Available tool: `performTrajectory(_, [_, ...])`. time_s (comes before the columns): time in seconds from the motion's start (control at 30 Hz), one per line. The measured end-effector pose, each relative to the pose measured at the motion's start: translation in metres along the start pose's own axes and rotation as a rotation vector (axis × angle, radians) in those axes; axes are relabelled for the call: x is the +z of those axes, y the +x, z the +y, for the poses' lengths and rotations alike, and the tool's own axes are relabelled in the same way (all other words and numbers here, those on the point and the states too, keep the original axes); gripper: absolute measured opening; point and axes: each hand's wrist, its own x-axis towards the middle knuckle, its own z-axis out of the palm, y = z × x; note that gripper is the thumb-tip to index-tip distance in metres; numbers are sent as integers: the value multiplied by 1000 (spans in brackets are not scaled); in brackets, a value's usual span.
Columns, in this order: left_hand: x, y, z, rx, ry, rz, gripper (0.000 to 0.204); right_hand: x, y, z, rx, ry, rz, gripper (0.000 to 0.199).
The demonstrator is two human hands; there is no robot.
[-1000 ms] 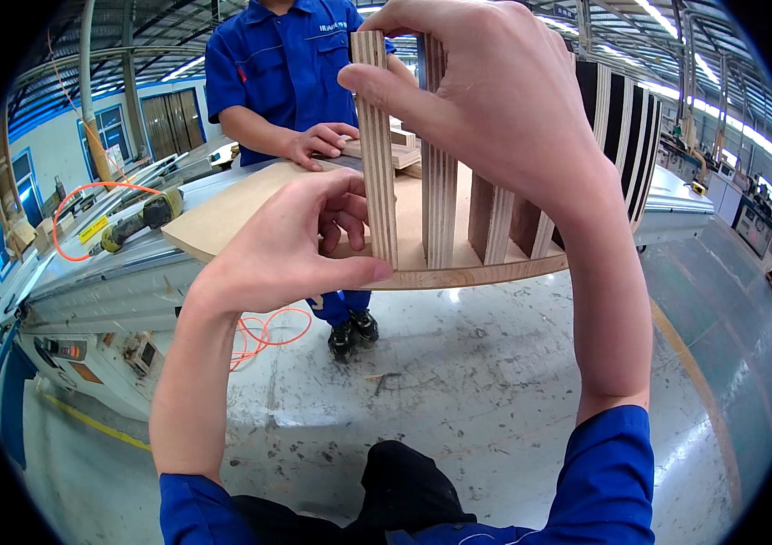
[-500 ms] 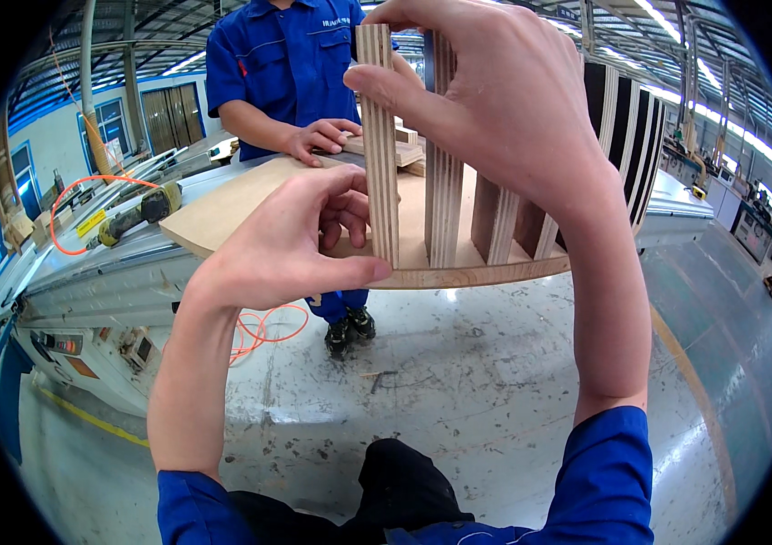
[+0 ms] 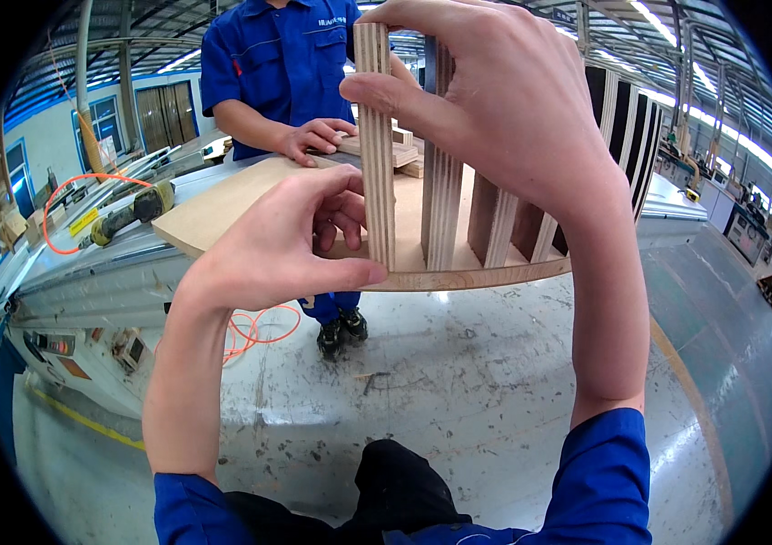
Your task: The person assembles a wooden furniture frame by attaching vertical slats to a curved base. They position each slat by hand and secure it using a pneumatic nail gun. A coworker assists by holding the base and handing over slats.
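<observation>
Plywood strip (image 3: pixel 374 136), tall, narrow and upright with its layered edge showing, is pinched near its top between the thumb and fingers (image 3: pixel 386 93) of the right hand (image 3: pixel 495 109). The left hand (image 3: pixel 282 245) grasps lower down, its thumb pressed along the near edge of a curved plywood base (image 3: pixel 486 274) and its fingers curled behind the strip's foot. The strip stands at the left end of that base, raised close to the camera. To its right, more upright strips (image 3: pixel 445 204) of the same striped plywood stand in a row on the base, spaced like ribs, the far ones dark-faced.

Behind, a flat pale board (image 3: pixel 222 204) lies on a grey metal worktop (image 3: pixel 95 277). A co-worker in a blue shirt stands at its far side, one hand (image 3: pixel 313 138) resting on small wood blocks (image 3: pixel 400 150). At left, a power tool (image 3: pixel 127 211) with an orange hose (image 3: pixel 77 195) lies on the worktop. Below is a scuffed concrete floor (image 3: pixel 459 381).
</observation>
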Motion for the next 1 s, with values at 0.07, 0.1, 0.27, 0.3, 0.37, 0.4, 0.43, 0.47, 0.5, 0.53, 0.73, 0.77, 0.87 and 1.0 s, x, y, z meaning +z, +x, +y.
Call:
performTrajectory(0.07, [-1,-1,-1,-3,-30,-9,66,-2,1,-3,3,3,0,40])
performTrajectory(0.1, [-1,-1,-2,-5,-48,-17,66,-2,1,-5,8,1,-6,40])
performTrajectory(0.27, [2,0,0,-8,-42,-15,63,-6,1,-9,32,-7,-18,42])
performTrajectory(0.3, [2,0,0,6,-53,-7,62,-6,1,-11,39,-8,-26,42])
performTrajectory(0.37, [3,-2,5,-3,-60,-7,47,-5,2,-13,52,-10,-41,43])
performTrajectory(0.4, [3,-3,9,-6,-64,-8,40,-5,2,-13,60,-13,-53,43])
performTrajectory(0.43, [3,-3,10,-9,-60,-4,40,-5,3,-13,64,-5,-61,43])
performTrajectory(0.47, [3,-4,12,-13,-56,0,40,-5,3,-13,64,-11,-62,43])
performTrajectory(0.5, [3,-4,13,-17,-51,3,40,-5,3,-14,66,-16,-63,43])
performTrajectory(0.53, [3,-4,12,-19,-41,3,41,-5,3,-15,63,-35,-58,43])
performTrajectory(0.73, [6,-4,9,-5,-48,27,41,3,3,-13,31,-140,-35,42])
performTrajectory(0.77, [6,-3,8,-4,-42,33,41,2,3,-17,32,-148,-32,42])
performTrajectory(0.87, [5,-2,3,9,-25,32,39,-2,2,-14,23,-96,-13,42])
performTrajectory(1.0, [6,-3,5,30,25,49,35,-4,3,-19,66,-110,-28,41])
